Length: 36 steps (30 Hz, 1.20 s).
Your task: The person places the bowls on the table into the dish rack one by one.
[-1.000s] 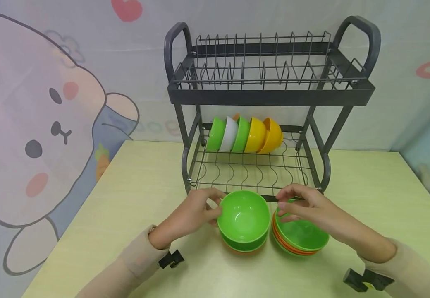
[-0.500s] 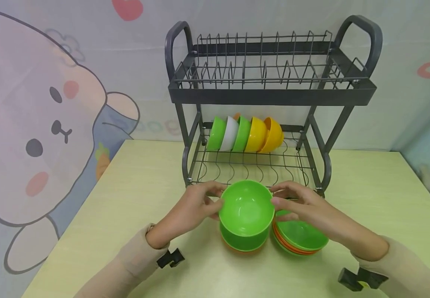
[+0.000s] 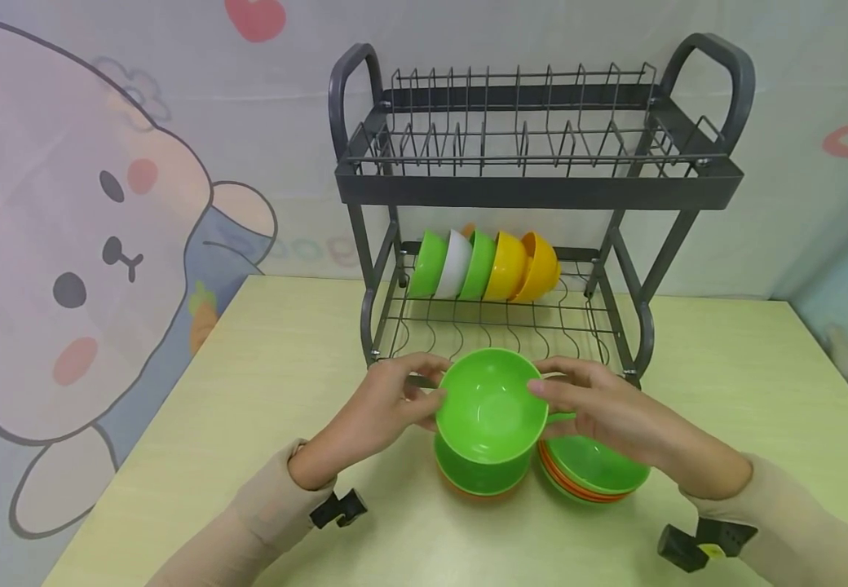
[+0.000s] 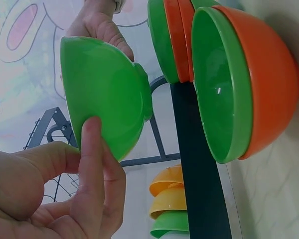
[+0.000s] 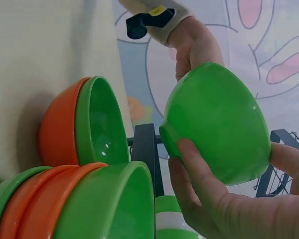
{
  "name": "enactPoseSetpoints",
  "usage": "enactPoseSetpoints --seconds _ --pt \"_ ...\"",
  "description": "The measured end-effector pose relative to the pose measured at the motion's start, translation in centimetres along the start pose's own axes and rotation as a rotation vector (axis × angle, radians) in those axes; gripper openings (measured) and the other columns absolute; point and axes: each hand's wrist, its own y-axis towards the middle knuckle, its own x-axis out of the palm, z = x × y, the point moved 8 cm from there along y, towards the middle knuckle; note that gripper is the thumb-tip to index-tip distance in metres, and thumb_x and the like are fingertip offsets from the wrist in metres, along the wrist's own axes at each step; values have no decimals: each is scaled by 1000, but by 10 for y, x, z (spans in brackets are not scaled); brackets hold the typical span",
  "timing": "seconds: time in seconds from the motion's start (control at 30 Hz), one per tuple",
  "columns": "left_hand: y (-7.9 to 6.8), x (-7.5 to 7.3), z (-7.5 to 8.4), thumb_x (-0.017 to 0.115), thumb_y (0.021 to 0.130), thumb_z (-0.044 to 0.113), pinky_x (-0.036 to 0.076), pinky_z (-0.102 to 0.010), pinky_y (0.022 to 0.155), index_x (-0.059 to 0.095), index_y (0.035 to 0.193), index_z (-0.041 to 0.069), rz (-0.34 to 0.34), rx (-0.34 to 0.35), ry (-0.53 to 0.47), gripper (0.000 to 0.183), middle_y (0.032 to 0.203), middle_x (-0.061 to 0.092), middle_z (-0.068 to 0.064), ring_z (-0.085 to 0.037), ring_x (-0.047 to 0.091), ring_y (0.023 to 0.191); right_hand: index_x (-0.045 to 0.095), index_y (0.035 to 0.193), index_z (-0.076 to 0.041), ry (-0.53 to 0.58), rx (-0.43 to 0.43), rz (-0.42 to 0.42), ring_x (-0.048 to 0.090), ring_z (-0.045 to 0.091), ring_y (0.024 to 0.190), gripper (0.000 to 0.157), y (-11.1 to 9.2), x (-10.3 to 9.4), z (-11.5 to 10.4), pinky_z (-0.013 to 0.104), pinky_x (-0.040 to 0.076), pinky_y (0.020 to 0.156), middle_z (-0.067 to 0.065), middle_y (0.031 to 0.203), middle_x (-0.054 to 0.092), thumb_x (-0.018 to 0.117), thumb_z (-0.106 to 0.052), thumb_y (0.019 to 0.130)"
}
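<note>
A green bowl is held in the air between both hands, its inside facing up and toward me. My left hand pinches its left rim, thumb on the near side. On the right, my right hand grips the bowl, with fingers under the outside near the foot ring in the right wrist view. Just below stands a small stack, a green bowl nested in an orange bowl. Beside it, partly under my right hand, is a taller stack of green and orange bowls.
Behind the hands stands a dark two-tier dish rack. On its lower tier, a row of green, white and yellow bowls leans on edge. The pale table extends to both sides, with a printed cloth behind.
The green bowl has risen off the small stack and shifted slightly right and away. My right hand has moved left from above the taller stack and taken hold of the bowl's right side.
</note>
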Motion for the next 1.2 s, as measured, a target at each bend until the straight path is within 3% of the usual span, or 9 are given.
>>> enactPoseSetpoints --seconds 0.3,0.53,0.63,0.8,0.97,1.07,1.2 --pt "1 0 -2 57 86 -5 56 -28 59 52 120 -7 -8 7 -16 34 105 56 -18 -23 65 74 43 120 4 99 10 -82 61 29 99 28 2 1 -1 49 49 86 14 111 60 48 -8 95" --pt "8 3 -29 59 89 5 56 -28 63 52 125 4 -12 -2 -20 37 105 56 -12 -17 66 72 47 115 3 127 13 -91 62 27 96 23 1 0 -2 48 49 86 13 107 61 47 -9 96" --pt "8 3 -32 59 90 10 56 -30 64 53 123 7 -13 12 -46 33 103 56 -11 -17 66 73 48 114 2 130 13 -79 62 26 94 22 0 -1 -2 49 48 87 13 106 61 48 -9 95" --pt "8 -2 -30 57 92 18 57 -32 66 53 122 9 -1 36 -73 31 100 55 -9 -18 66 75 48 111 2 140 7 -69 63 25 92 19 -2 -3 -2 50 47 87 12 103 62 48 -9 95" --pt "8 -12 -29 57 92 24 56 -30 65 56 119 12 47 52 -1 29 98 56 -6 -18 65 75 45 114 2 139 -5 -61 63 26 93 22 -5 -8 -4 50 47 88 13 105 61 47 -9 96" --pt "8 -22 -27 58 92 23 55 -30 66 57 117 11 92 63 40 28 96 57 -6 -17 63 75 44 116 3 132 -10 -48 63 27 93 23 -6 -12 -5 49 47 88 13 106 61 46 -9 96" --pt "3 -37 -12 57 92 15 54 -34 67 58 115 5 156 49 54 25 95 58 -10 -21 61 77 43 116 3 120 -11 -24 63 26 94 24 -8 -17 -7 49 47 88 12 105 61 46 -10 96"
